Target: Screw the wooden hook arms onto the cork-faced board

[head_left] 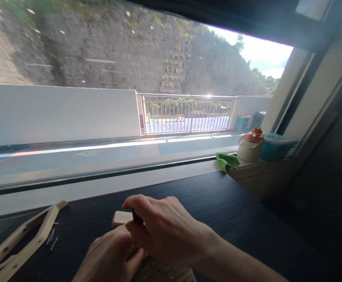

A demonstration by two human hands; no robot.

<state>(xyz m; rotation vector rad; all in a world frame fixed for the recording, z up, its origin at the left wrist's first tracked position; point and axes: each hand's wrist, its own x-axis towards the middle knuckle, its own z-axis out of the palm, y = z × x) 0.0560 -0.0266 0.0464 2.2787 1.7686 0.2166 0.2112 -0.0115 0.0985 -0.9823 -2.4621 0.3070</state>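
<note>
My right hand point(173, 225) is closed around a black handle point(137, 216); only a short dark part shows between thumb and forefinger, so the tool's kind is hidden. My left hand point(109, 252) lies just below it, fingers curled at a pale wooden piece point(122, 218) whose rounded end sticks out beyond the knuckles. The two hands touch. Under them, at the bottom edge, part of a brownish, mottled wooden surface point(162, 270) shows. To the left lies a wooden frame point(46, 229) with holes in its bars, and several loose screws point(52, 237) beside it.
A black wood-grain table point(206, 196) runs up to a window sill point(100, 192). On the sill's right part are a green cloth point(226, 160), a cream bottle with an orange top point(250, 147) and a teal box point(277, 148). Large window glass stands in front.
</note>
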